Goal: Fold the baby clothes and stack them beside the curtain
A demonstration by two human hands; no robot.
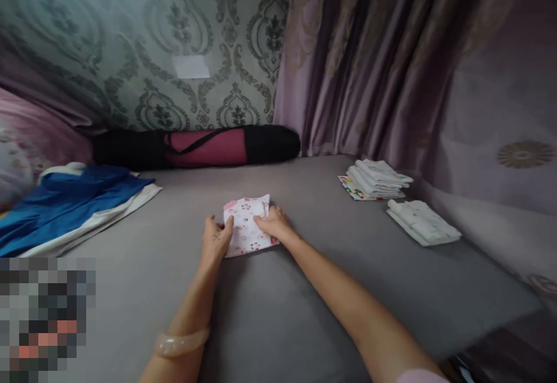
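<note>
A pink sleeve edge (420,376) and a translucent bangle (181,343) lie nearest, on the right and left forearms. Ahead, the left grip (216,239) and right grip (277,224) pinch opposite sides of a folded flower-print white cloth (244,231) over the gray sheet (278,319). Right of the grip lie a folded pale cloth (429,223) and, beyond it, stacked folded cloths (378,180); well left, blue fabric (78,203); farthest beyond, a black-and-maroon strapped bag (217,152).
</note>
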